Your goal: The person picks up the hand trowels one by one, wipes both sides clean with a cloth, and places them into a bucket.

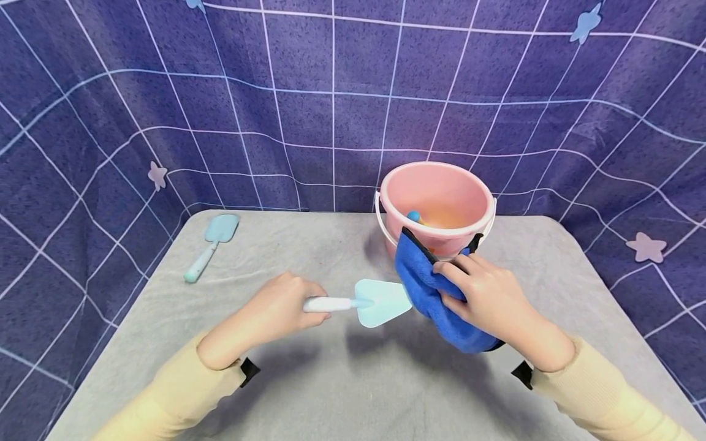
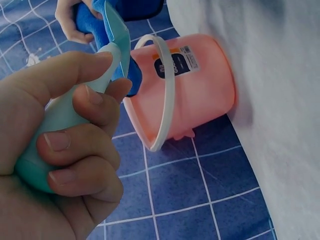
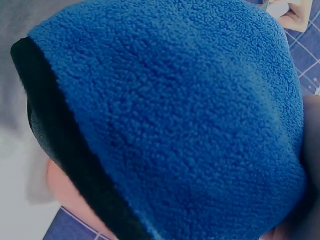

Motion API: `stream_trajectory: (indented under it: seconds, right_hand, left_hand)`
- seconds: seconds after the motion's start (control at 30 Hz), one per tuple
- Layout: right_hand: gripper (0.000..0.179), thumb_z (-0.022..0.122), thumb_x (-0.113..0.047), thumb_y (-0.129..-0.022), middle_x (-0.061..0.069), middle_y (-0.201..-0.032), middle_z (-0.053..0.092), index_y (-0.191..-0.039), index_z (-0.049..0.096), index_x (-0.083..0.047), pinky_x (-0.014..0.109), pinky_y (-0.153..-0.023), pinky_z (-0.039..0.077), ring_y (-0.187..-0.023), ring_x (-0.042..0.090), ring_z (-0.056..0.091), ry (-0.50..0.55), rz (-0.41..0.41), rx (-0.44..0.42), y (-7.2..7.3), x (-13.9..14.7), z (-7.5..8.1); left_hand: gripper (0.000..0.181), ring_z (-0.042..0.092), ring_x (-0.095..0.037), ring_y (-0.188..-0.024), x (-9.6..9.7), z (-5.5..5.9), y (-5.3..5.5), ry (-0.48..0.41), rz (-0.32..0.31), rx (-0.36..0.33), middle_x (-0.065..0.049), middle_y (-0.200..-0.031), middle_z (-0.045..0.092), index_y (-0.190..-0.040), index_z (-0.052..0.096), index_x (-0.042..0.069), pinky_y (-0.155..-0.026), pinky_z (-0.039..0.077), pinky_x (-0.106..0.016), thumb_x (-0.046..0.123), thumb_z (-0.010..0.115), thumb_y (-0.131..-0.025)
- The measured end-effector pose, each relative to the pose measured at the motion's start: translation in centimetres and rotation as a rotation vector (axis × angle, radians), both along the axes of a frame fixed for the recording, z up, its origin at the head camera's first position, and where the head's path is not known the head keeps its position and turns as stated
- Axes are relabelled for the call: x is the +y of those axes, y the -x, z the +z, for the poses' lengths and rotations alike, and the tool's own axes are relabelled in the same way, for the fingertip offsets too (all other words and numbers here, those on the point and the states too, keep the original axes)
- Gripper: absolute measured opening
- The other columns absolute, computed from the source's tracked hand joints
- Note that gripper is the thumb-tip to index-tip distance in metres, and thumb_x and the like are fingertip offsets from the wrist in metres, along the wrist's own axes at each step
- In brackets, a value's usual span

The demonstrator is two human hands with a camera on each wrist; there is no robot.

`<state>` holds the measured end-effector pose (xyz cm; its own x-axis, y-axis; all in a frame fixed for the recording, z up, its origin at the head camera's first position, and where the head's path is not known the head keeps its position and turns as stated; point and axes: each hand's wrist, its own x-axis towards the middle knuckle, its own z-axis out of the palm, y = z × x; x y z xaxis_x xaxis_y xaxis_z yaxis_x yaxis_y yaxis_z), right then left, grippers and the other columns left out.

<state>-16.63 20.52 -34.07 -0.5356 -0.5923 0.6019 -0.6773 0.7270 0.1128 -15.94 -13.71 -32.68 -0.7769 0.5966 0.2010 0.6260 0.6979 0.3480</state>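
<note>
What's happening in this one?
A person is holding something in each hand above a grey-covered table. The left hand grips a pale blue toy spade by its handle, blade towards the blue cloth with black edging that the right hand holds. Whether blade and cloth touch is hard to tell. Behind the cloth stands a pink bucket with something blue inside. A second toy spade lies on the table, off to the left.
</note>
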Motion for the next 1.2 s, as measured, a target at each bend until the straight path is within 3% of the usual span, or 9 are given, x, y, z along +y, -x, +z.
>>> stream_trajectory:
  seconds: [0.27,0.57,0.93,1.2]
  right_hand:
    - [0.030,0.059,-0.027,-0.079,0.004,-0.095,0.062,-0.106,0.063,-0.014,0.043,-0.058,0.051,-0.083,0.024,0.060,0.009,-0.014,0.013,-0.2,0.5,-0.5]
    - [0.032,0.061,-0.028,-0.078,0.005,-0.096,0.062,-0.107,0.063,-0.014,0.044,-0.058,0.051,-0.083,0.025,0.060,0.007,-0.027,0.009,-0.4,0.5,-0.6]
    - [0.030,0.057,-0.029,-0.079,0.002,-0.089,0.061,-0.105,0.061,-0.016,0.044,-0.055,0.049,-0.077,0.023,0.059,0.091,-0.082,0.006,-1.5,-1.0,0.9]
    - [0.030,0.059,-0.032,-0.079,0.003,-0.088,0.062,-0.105,0.062,-0.017,0.047,-0.051,0.048,-0.081,0.025,0.061,0.162,-0.135,0.000,-2.3,-2.4,2.3]
  left_hand:
    - [0.004,0.039,0.001,-0.050,-1.0,0.6,-0.2,-0.005,0.019,-0.030,0.016,-0.056,0.049,-0.076,0.070,0.020,-0.049,0.036,-0.019,0.020,0.074,-0.076]
    - [0.005,0.041,0.001,-0.051,-1.9,0.8,-0.1,-0.002,0.041,-0.035,0.016,-0.060,0.053,-0.077,0.070,0.021,-0.052,0.038,-0.020,0.019,0.074,-0.076]
    - [0.007,0.043,0.000,-0.053,-2.5,-0.1,1.0,0.016,0.034,-0.064,0.016,-0.060,0.054,-0.075,0.069,0.022,-0.053,0.039,-0.020,0.017,0.074,-0.075]
    - [0.006,0.045,-0.003,-0.056,-1.8,-0.7,2.2,0.050,0.007,-0.076,0.016,-0.061,0.054,-0.074,0.069,0.022,-0.056,0.041,-0.022,0.021,0.074,-0.075]
